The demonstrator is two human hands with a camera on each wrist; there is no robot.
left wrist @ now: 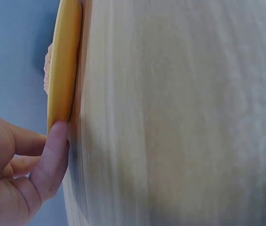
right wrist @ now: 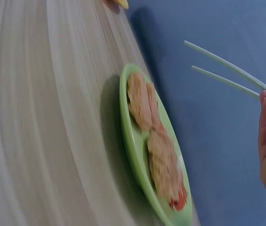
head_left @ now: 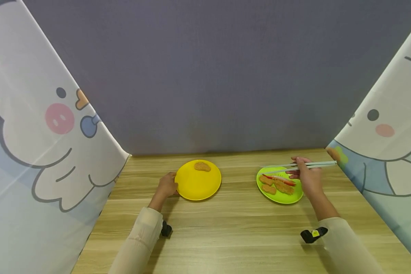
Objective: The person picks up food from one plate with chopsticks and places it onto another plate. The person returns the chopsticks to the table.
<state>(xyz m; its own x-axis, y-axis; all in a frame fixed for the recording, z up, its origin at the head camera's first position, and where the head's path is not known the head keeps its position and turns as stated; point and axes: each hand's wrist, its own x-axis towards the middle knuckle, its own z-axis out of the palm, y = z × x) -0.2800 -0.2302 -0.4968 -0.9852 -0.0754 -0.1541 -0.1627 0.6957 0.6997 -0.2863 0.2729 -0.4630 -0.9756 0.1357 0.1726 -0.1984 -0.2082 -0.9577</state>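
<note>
My left hand pinches the left rim of a yellow plate, its thumb and fingers at the edge in the left wrist view. One brown breaded nugget lies near that plate's far rim. My right hand holds a pair of pale chopsticks above the green plate. In the right wrist view the chopstick tips stand apart with nothing between them. On the green plate lie several breaded pieces and a red-and-white, shrimp-like piece.
Both plates stand on a wood-grain table, with a stretch of tabletop between them. A grey panel rises behind the table. Cartoon-printed sheets flank it on both sides.
</note>
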